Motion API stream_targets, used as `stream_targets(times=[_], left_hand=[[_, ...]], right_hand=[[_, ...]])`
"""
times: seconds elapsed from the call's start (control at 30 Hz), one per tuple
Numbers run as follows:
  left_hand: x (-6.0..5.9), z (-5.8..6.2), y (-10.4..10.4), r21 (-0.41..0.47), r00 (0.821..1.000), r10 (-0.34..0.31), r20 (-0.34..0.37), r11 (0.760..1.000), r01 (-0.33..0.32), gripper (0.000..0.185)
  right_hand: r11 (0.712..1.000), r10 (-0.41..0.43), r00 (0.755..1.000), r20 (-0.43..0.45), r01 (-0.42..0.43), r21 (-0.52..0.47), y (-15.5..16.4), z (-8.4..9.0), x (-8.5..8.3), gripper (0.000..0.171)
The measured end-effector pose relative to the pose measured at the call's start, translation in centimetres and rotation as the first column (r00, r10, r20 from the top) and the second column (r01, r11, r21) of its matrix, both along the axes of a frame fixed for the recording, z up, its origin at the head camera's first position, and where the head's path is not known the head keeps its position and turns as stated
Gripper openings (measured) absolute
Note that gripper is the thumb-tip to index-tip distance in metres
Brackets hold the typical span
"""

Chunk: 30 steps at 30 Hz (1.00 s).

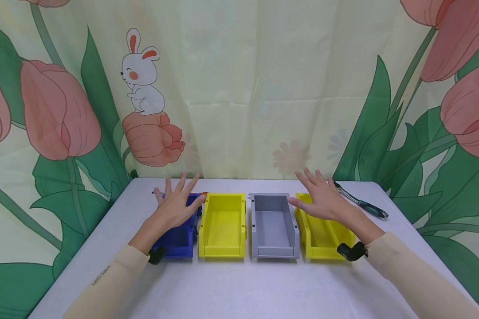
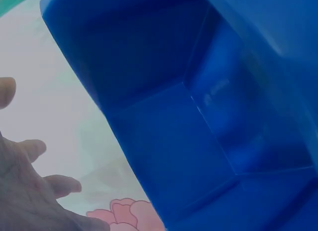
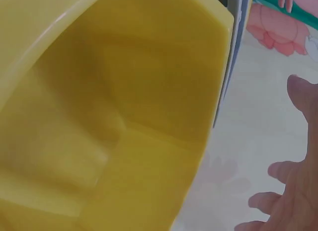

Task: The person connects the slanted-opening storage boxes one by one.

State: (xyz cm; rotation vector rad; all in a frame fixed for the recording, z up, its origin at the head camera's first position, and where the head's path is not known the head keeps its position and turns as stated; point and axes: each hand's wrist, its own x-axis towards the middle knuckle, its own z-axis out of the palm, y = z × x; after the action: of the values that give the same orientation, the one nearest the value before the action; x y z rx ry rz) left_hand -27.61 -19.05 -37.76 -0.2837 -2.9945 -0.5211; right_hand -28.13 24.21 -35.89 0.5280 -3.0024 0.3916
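My left hand (image 1: 175,207) hovers with spread fingers over the blue bin (image 1: 179,239) at the row's left end. In the left wrist view that bin (image 2: 164,141) shows its bare inside, and the fingers hold nothing. On the other side, my right hand (image 1: 321,199) is spread above the right-hand yellow bin (image 1: 327,250), partly covering it. The right wrist view looks into this yellow bin (image 3: 149,166), with the hand apart from it. Between the hands stand another yellow bin (image 1: 222,251) and a grey bin (image 1: 275,252), both with bare floors.
A ratchet-like tool with a dark green handle (image 1: 373,209) lies at the table's back right. Something thin and red (image 1: 204,193) shows behind the blue bin, mostly hidden. A printed curtain (image 1: 231,88) hangs behind the white table (image 1: 239,288).
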Motion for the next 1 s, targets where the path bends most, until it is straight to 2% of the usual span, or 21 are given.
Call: stream_targets(times=[0.57,0.77,1.0], left_hand=[[0.4,-0.7,-2.1,0.062,0.997,0.045,0.068,0.997,-0.049,0.081],[0.9,-1.1,-3.1,0.051,0.994,0.076,0.072,0.995,-0.08,0.082],[1.6,-1.8,-3.8,0.084,0.994,0.072,0.08,0.993,-0.079,0.085]], right_hand=[[0.998,0.048,0.999,0.009,-0.048,-0.044,-3.5,-0.2,-0.3,0.094],[0.996,0.066,0.997,0.036,-0.063,-0.07,-5.4,-0.2,-0.5,0.093],[0.99,0.102,0.993,0.066,-0.094,-0.104,-7.4,0.0,-0.5,0.091]])
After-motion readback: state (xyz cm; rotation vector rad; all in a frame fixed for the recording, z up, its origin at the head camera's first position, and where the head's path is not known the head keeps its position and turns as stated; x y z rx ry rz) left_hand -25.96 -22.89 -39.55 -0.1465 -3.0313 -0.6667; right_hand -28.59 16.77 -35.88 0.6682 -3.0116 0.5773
